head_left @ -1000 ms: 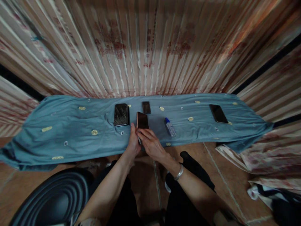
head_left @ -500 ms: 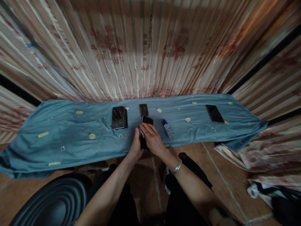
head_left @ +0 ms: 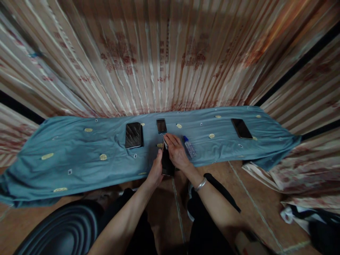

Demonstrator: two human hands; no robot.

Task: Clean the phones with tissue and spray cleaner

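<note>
My left hand [head_left: 156, 169] grips a dark smartphone [head_left: 167, 165] by its left side, thumb along the edge, at the front edge of the cloth-covered surface. Over the phone's upper part lies my right hand [head_left: 176, 151], its fingers pressed together and covering much of the screen. A small pale thing [head_left: 165, 143] shows under those fingers, too little of it visible to name. Just beyond the fingertips is a small dark-screened device [head_left: 161, 125]. Beside my right hand lies a clear bottle with a blue cap [head_left: 189, 147].
A stack of dark phones or tablets [head_left: 133, 135] lies left on the blue patterned cloth [head_left: 79, 152]. Another phone [head_left: 241, 128] rests at the right. Striped curtains [head_left: 148, 63] hang behind; a round black ribbed object [head_left: 63, 226] stands at lower left.
The held phone has come a little closer to me and to the right. My right hand has shifted right and slightly up along it, uncovering more of its lower part.
</note>
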